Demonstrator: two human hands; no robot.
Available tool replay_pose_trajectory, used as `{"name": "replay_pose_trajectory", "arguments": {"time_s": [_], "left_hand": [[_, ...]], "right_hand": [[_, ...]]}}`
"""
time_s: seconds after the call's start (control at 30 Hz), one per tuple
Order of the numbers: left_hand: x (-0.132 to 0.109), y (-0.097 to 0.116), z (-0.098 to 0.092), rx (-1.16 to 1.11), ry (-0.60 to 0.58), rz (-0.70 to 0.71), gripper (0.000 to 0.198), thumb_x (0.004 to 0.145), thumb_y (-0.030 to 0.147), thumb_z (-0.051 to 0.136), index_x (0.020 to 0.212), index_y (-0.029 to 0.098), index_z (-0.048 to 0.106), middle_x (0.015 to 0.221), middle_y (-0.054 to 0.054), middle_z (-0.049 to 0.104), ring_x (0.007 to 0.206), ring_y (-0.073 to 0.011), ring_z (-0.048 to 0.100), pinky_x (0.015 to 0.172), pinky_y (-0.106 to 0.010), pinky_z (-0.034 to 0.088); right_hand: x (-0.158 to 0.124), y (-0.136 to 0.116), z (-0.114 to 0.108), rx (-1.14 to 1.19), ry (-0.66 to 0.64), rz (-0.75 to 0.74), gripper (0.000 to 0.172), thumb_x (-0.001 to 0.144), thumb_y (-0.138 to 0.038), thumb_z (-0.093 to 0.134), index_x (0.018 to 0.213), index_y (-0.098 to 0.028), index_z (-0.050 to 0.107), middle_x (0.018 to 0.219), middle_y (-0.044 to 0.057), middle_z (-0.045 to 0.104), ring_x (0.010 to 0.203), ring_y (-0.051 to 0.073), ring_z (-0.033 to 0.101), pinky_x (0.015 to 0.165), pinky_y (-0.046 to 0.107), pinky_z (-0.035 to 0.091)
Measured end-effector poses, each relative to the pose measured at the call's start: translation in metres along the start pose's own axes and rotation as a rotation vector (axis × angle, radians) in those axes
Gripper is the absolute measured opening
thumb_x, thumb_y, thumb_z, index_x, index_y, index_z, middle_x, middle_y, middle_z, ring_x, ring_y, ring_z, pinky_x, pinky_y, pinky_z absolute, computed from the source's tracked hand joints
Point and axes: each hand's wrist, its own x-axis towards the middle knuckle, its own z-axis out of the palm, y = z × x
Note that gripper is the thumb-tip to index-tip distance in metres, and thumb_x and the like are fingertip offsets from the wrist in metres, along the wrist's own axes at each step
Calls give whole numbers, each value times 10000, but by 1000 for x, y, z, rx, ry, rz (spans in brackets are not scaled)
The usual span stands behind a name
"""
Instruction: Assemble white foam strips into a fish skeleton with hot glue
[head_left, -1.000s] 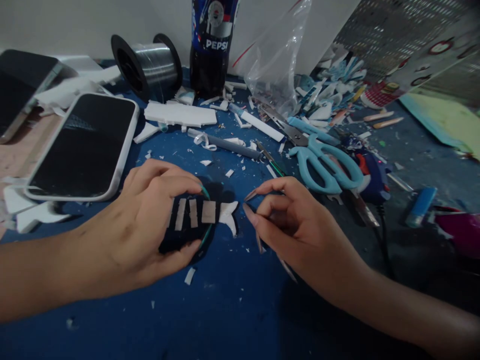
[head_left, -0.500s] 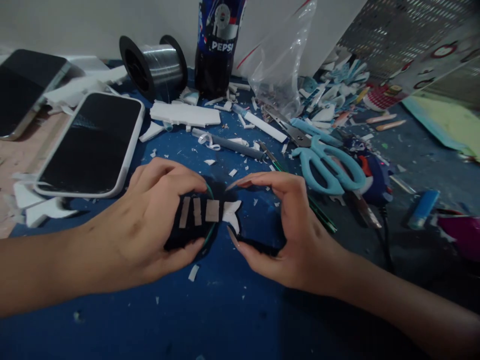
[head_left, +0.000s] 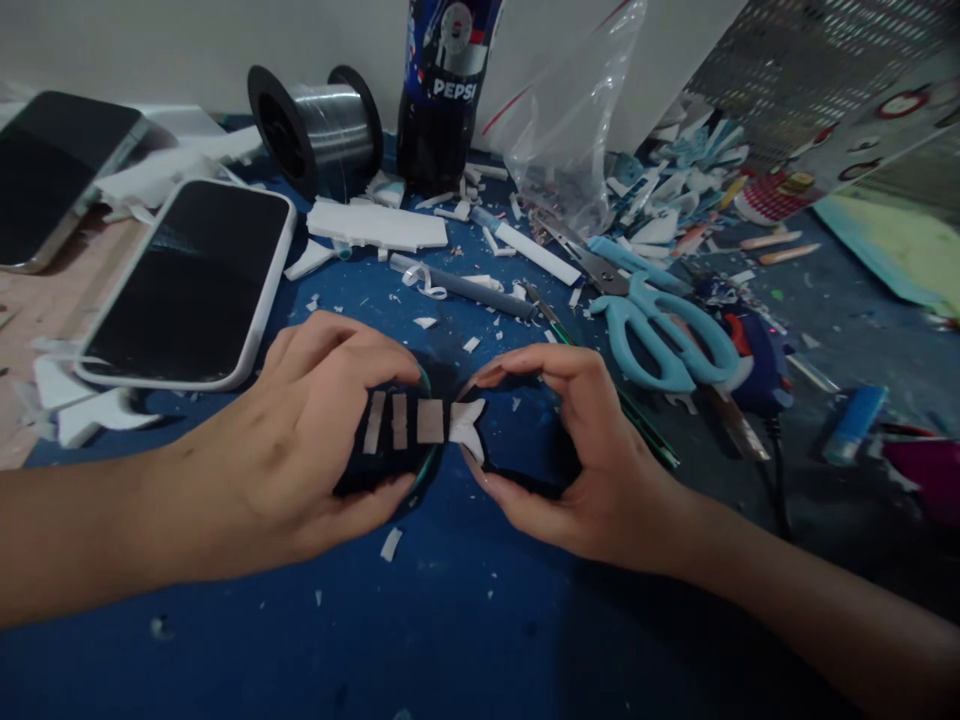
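My left hand (head_left: 315, 440) arches over a row of flat grey strips on the blue table, its thumb and fingers apart on either side of them. Thin green curved edges show at its fingertips; I cannot tell whether they are nails. Rightmost in that row lies a grey rectangular piece (head_left: 430, 421). Just right of it is a small white fishtail-shaped piece (head_left: 466, 425), separated by a narrow gap. My right hand (head_left: 570, 450) has its long-nailed index finger and thumb closed around the upper and lower edges of this white piece.
Behind the hands lie white foam scraps (head_left: 375, 222), a grey tube (head_left: 465, 287) and blue-handled scissors (head_left: 656, 320). Two phones (head_left: 191, 280) rest at left. A wire spool (head_left: 322, 130), a Pepsi bottle (head_left: 446, 110) and a plastic bag (head_left: 570, 130) stand farther back.
My right fingertips have come in closer around the white fishtail-shaped piece. The gap between it and the grey rectangle looks slightly narrower. The whole view has shifted a little.
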Motion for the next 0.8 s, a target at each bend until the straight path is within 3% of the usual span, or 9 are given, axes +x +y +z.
{"name": "replay_pose_trajectory", "arguments": {"time_s": [0.1, 0.8], "left_hand": [[-1, 0, -1, -13, -94, -31, 490, 790, 398, 634, 1170, 173, 423, 1081, -82, 558, 1034, -247, 519, 770, -455, 534], [-1, 0, -4, -6, -93, -23, 502, 757, 341, 683, 1149, 161, 425, 1074, -94, 553, 1031, -257, 516, 776, -449, 521]], "right_hand": [[0, 0, -1, 0, -9, 4, 507, 767, -126, 652, 1168, -213, 354, 1148, 123, 477, 1107, 270, 518, 944, 478, 467], [0, 2, -1, 7, -17, 15, 520, 772, -124, 650, 1182, -235, 349, 1166, 122, 475, 1116, 272, 519, 937, 478, 471]]}}
